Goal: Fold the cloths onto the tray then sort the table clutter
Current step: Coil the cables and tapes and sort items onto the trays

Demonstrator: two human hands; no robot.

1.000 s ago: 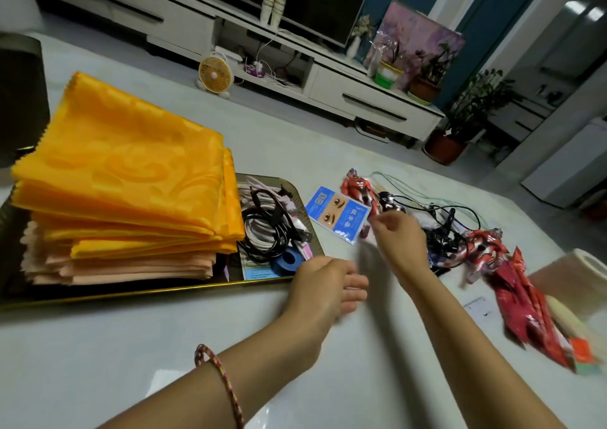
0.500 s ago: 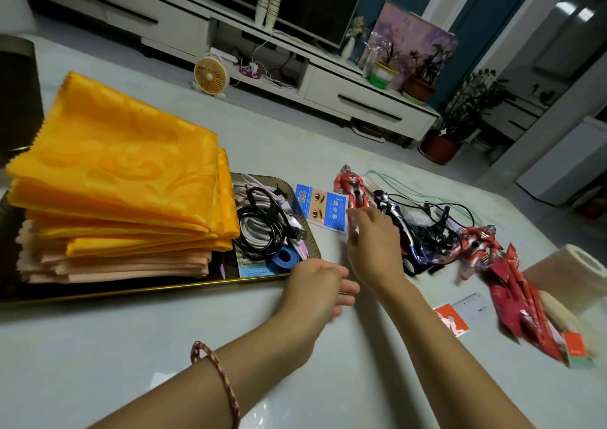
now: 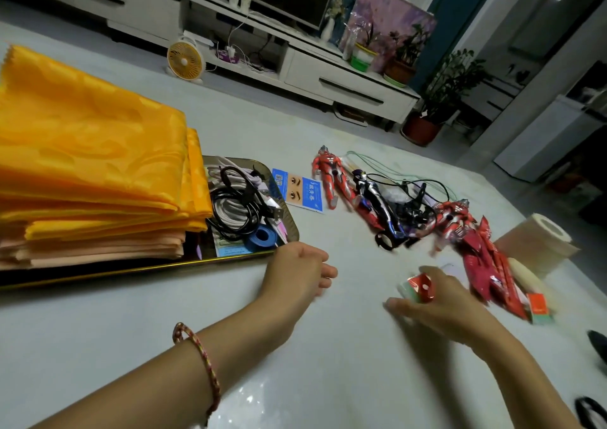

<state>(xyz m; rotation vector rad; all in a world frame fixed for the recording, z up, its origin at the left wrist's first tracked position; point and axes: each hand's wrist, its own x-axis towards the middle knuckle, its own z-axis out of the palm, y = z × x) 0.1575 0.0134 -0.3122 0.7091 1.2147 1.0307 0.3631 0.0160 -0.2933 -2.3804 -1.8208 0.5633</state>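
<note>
Cloths [image 3: 92,153] sit folded on the tray [image 3: 131,269] at left; toys [image 3: 331,179] and packets [image 3: 486,264] at right lie unsorted, right hand [image 3: 440,307] pinching a red card [image 3: 420,286], left hand [image 3: 295,274] relaxed, empty.

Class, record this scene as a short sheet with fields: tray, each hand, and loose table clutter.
Tray: dark gold-rimmed tray holds stacked folded orange cloths, coiled black and white cables, blue tape roll.
Left: left hand loosely curled, empty, beside tray corner.
Right: right hand pinches small red-and-white card, blurred.
Table clutter: red toy figures, red foil packets, blue eye-print card, paper roll.
</note>
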